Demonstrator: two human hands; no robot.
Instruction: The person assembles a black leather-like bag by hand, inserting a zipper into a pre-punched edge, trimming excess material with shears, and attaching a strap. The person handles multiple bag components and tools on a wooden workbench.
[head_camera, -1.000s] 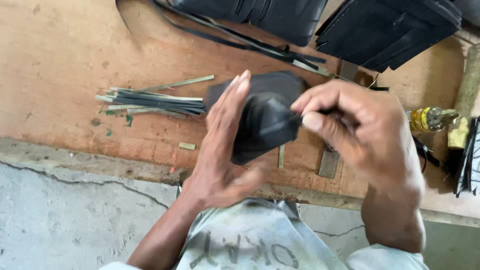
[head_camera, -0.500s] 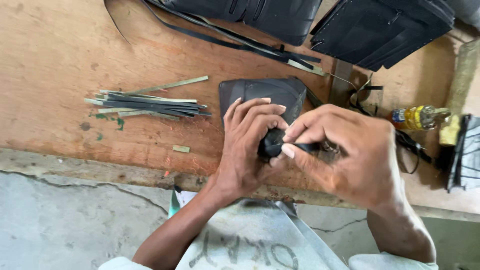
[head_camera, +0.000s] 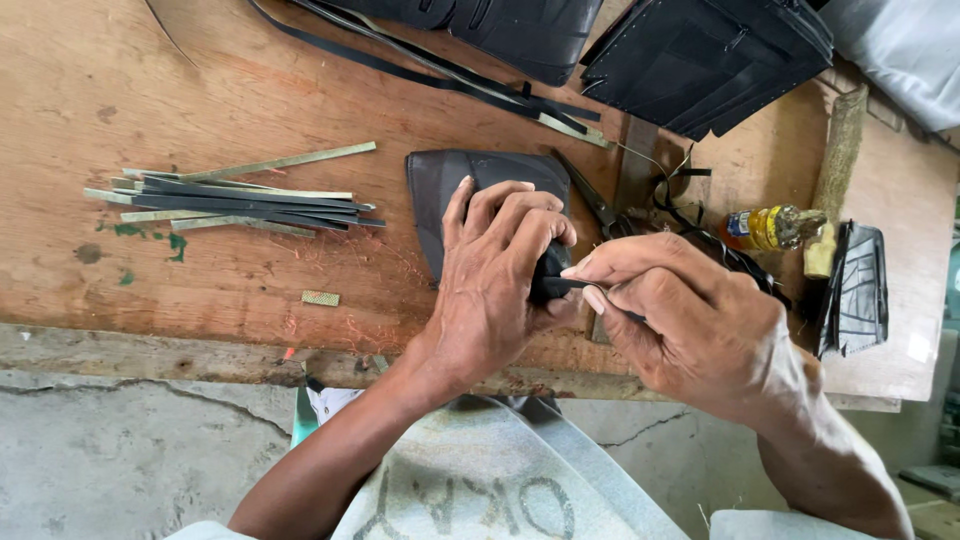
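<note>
A dark leather piece (head_camera: 440, 190) lies flat on the wooden workbench (head_camera: 200, 80). My left hand (head_camera: 495, 275) presses down on its near part, fingers curled over the leather. My right hand (head_camera: 690, 325) pinches a thin black strip (head_camera: 560, 287) between thumb and forefinger, right against the left hand's fingertips at the leather's edge. The spot where strip and leather meet is hidden under my fingers.
A bundle of thin black and pale strips (head_camera: 230, 198) lies to the left. Scissors (head_camera: 590, 200), a small yellow glue bottle (head_camera: 765, 228), black leather panels (head_camera: 700, 55) and long black straps (head_camera: 430, 65) sit at the back and right. The bench's front edge (head_camera: 150, 345) drops to concrete.
The leather piece, held up off the bench a second ago, now lies flat under my left hand. My right hand has come lower and holds the black strip at its edge.
</note>
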